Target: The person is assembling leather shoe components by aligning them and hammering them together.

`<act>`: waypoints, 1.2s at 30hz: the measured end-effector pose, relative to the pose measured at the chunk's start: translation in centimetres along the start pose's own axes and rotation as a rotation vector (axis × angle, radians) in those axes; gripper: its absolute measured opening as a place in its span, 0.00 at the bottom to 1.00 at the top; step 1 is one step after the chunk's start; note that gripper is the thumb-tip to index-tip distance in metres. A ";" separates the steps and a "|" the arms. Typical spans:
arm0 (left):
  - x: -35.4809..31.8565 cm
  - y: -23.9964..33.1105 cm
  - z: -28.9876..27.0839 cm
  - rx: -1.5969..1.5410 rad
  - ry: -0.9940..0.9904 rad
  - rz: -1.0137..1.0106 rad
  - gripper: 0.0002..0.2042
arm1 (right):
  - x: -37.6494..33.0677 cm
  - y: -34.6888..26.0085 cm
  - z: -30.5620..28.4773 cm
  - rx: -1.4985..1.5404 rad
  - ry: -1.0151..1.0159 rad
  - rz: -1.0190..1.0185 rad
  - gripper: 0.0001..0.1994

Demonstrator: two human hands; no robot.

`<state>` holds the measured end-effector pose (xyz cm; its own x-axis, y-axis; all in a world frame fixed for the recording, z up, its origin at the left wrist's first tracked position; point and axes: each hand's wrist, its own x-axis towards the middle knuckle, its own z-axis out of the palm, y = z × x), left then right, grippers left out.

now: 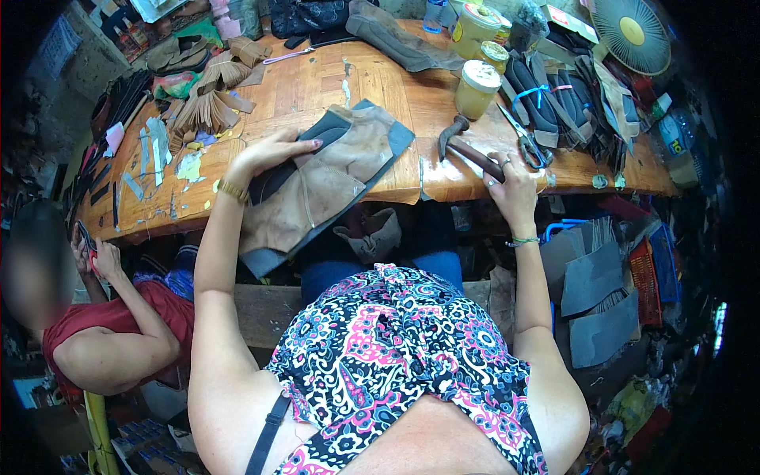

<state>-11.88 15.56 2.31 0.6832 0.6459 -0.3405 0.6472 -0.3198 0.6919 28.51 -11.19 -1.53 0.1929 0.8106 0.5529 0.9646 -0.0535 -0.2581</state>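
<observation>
My left hand (277, 152) grips a flat brown and dark grey leather shoe upper (328, 178) at its left side, thumb on top and the other fingers mostly hidden. The stitched piece lies slanted over the table's near edge, its lower end hanging above my lap. In my right hand (513, 188) is a hammer (475, 153), the fingers closed round its dark wooden handle. Its metal head points to the far left, at the tabletop, apart from the leather. Scissors (525, 142) with dark handles lie just beyond my right hand.
Jars of yellowish paste (478, 89) stand past the hammer. Bundled dark leather pieces (546, 99) and a fan (632, 32) are at the far right. Fanned brown pieces (207, 111) and scraps cover the wooden table's (380, 95) left. A person (119, 332) sits at left, holding something small.
</observation>
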 end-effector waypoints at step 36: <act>-6.8 -3.8 11.6 -0.727 0.486 0.169 0.09 | 6.3 -13.0 5.7 0.332 -0.356 -0.116 0.25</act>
<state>-15.04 4.33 -5.44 0.4246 0.9054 -0.0038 0.0635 -0.0256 0.9977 16.12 -2.07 0.80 -0.0412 0.9522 0.3027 0.8559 0.1900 -0.4809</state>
